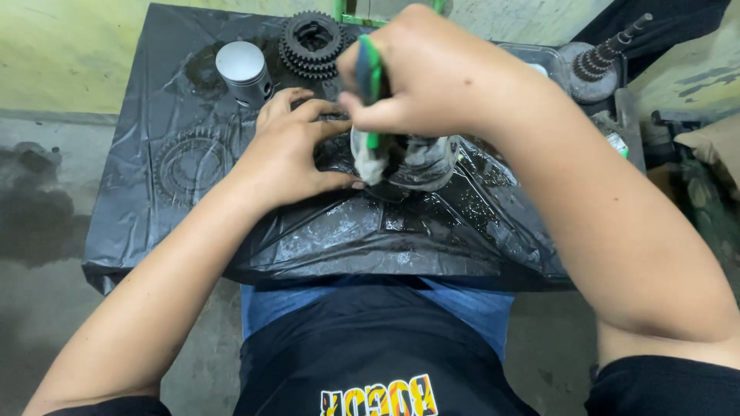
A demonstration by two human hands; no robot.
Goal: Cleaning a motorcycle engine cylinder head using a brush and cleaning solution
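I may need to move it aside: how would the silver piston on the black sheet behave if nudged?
The piston looks like solid metal, so probably heavy for its size. It stands upright; tipped over, it would likely roll. The plastic sheet looks oily, so it may slide.

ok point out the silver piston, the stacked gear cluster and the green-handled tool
silver piston (243, 71), head view, on its flat round crown
stacked gear cluster (311, 45), head view, on the toothed upper ring
green-handled tool (369, 73), head view, on the handle gripped in the right hand (432, 77)

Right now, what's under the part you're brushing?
Under the oily metal part lies black plastic sheet, wet and glossy around it. The right hand and green brush cover its top; the surface beneath the sheet is hidden.
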